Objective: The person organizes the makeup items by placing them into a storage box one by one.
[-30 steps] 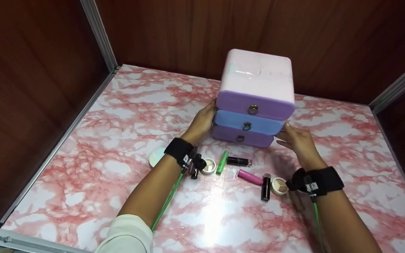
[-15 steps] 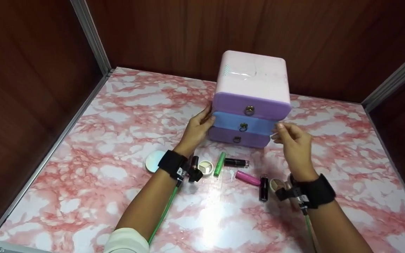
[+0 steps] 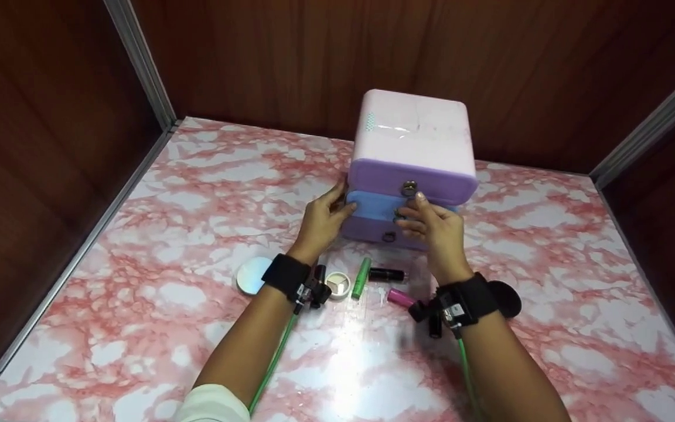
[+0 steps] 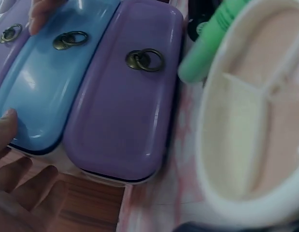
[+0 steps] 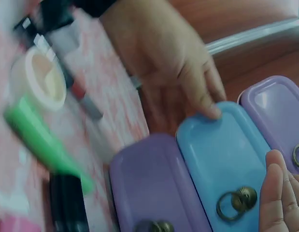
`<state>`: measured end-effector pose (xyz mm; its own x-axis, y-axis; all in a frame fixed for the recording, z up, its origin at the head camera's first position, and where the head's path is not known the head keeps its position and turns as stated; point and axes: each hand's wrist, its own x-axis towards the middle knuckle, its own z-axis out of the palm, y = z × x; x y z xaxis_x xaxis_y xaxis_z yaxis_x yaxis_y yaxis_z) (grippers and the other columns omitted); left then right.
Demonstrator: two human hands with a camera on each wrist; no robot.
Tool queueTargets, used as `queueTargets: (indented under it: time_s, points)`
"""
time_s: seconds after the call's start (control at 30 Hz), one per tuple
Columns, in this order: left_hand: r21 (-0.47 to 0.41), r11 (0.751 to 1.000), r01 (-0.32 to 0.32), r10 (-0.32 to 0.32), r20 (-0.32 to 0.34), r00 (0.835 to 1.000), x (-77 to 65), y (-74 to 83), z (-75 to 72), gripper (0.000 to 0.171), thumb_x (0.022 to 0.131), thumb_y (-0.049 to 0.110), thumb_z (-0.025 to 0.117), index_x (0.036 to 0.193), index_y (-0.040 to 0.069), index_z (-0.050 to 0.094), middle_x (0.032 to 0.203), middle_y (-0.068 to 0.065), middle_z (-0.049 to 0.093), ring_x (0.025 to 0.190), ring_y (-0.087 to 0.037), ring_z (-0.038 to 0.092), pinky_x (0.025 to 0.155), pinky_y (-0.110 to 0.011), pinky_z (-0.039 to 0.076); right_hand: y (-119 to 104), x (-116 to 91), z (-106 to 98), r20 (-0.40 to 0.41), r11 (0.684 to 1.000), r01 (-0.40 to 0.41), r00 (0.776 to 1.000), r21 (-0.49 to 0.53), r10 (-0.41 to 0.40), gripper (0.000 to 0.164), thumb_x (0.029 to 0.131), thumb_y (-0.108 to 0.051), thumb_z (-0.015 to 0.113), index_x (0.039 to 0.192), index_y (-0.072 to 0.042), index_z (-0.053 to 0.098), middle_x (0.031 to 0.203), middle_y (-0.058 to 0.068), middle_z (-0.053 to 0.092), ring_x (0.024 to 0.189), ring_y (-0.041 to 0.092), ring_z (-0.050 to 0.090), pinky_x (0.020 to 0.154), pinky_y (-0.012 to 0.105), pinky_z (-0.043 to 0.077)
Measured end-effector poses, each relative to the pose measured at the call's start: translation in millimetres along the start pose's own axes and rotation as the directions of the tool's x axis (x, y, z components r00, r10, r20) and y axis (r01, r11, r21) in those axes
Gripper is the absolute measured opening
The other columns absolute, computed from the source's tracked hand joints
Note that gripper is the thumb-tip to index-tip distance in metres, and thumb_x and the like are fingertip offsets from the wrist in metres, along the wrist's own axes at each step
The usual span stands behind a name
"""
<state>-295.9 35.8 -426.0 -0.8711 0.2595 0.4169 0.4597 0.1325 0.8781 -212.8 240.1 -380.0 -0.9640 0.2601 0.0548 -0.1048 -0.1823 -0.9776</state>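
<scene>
A small chest with a pale pink top stands at the back, with an upper purple drawer, a blue drawer and a lower purple drawer. At its left side is my left hand, thumb on the blue drawer's front corner and fingers extended along the side. My right hand is in front of the blue drawer. Its fingers are fairly straight beside the brass ring pull, not hooked through it. All three drawers look closed.
Makeup lies in front of the chest: a green tube, a black tube, a pink tube and a round three-part palette. A pale round compact sits left. Dark wooden panels enclose the marbled table.
My right hand has moved left from the chest's right side to the front of the blue drawer. My left thumb has come onto that drawer's front corner. The head view has shifted slightly.
</scene>
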Motion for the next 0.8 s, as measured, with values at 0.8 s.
queueTargets:
  time_s: [0.8]
  points:
    - [-0.085, 0.996, 0.028, -0.031, -0.031, 0.999, -2.3, -5.1, 4.4, 0.056, 0.092, 0.009, 0.068, 0.141, -0.001, 0.044, 0.146, -0.012, 0.040, 0.131, -0.023, 0.044, 0.102, -0.027, 0.040, -1.1, 9.8, 21.6, -0.083, 0.999, 0.018, 0.996, 0.037, -0.015, 0.023, 0.091, -0.020, 0.071, 0.089, 0.003, 0.069, 0.073, 0.011, 0.069, 0.058, 0.018, 0.065, 0.057, 0.032, 0.055]
